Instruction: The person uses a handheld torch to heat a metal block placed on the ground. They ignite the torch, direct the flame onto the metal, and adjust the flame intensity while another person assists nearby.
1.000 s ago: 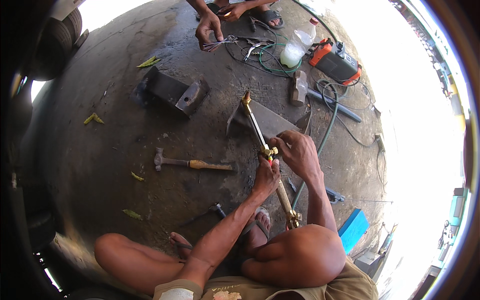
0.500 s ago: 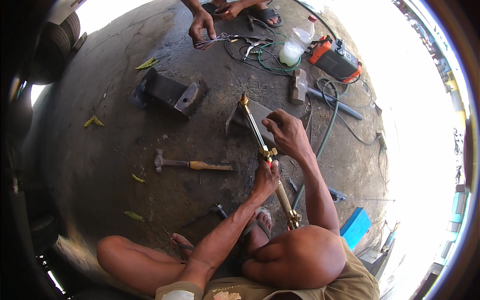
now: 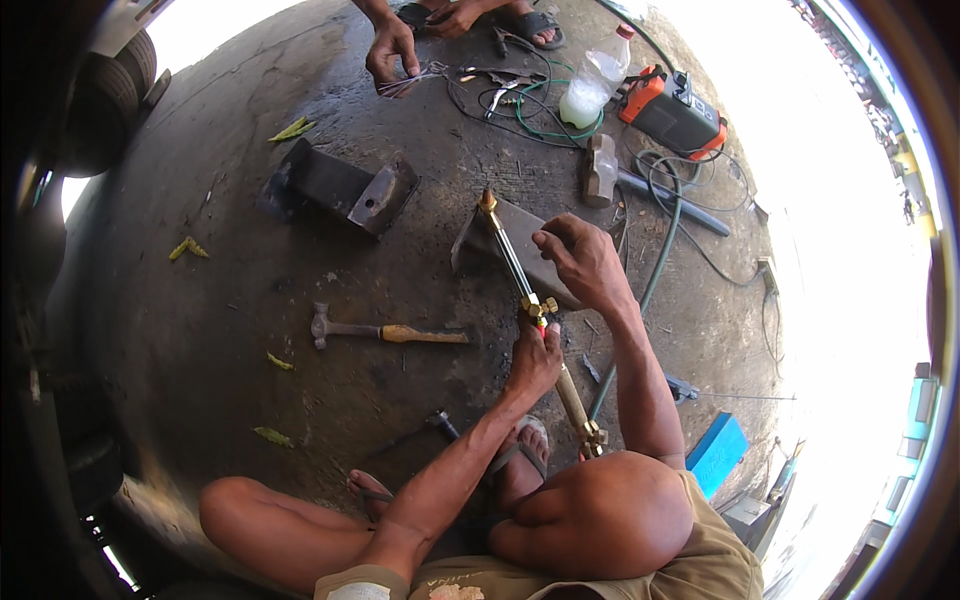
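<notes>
My left hand (image 3: 535, 355) grips a brass-fitted cutting torch (image 3: 510, 255) near its valve knobs and red marking; the torch points away from me, with its copper tip uppermost in view and its lower end by my right knee. My right hand (image 3: 580, 260) is raised just right of the torch's steel tubes, fingers loosely bent and apart, with nothing visible in them. Behind the torch lies a bent steel plate (image 3: 545, 275). A ball-peen hammer (image 3: 405, 332) rests to the left on the concrete.
A co-worker's hand (image 3: 390, 55) holds thin wires above tangled hoses. Around lie a steel bracket (image 3: 330, 185), a plastic bottle (image 3: 590, 90), an orange-black machine (image 3: 665, 115), a sledgehammer (image 3: 600, 172) and a blue case (image 3: 715, 450). Tyres (image 3: 110, 100) stand far left.
My right hand has left the valve knobs and moved up beside the tubes. My left hand keeps its grip on the torch. The co-worker's hand has shifted slightly left.
</notes>
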A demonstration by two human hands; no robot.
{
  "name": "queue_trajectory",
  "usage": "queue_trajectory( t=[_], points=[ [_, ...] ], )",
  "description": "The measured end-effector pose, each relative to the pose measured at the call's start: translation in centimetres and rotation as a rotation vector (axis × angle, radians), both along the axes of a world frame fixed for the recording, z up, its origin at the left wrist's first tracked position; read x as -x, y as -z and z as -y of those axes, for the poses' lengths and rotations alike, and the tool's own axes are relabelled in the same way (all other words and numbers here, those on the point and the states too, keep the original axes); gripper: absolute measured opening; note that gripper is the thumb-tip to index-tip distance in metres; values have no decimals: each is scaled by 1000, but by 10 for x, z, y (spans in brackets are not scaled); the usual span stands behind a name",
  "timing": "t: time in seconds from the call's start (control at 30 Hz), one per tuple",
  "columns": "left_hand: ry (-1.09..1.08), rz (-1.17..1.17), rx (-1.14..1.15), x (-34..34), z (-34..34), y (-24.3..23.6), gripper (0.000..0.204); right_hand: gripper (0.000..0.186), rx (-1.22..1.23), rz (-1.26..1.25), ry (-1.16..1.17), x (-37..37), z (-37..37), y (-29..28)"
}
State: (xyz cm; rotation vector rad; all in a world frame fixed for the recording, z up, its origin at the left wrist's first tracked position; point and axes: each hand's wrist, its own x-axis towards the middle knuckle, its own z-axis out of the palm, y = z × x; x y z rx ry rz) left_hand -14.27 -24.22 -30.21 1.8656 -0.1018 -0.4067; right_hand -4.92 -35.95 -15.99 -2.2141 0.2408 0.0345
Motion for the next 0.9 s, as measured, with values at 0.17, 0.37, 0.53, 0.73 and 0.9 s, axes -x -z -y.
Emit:
queue_trajectory(
  t=[0.17, 0.37, 0.53, 0.73, 0.9],
  points=[
    [28, 104, -100, -5, -21, 16, 62, 30, 20, 22, -61, -35, 0, 10],
    [32, -170, 68, -3, -7, -7, 58, 33, -2, 26, 4, -74, 38, 8],
    [34, -388, 165, -5, -12, -8, 52, 36, -53, 14, -4, -105, 46, 24],
    [8, -88, 63, 6, -10, 18, 45, 37, -84, -4, 2, -122, 40, 31],
    [15, -167, 89, 6, -9, 12, 45, 36, -121, -5, -7, -133, 40, 40]
  ],
)
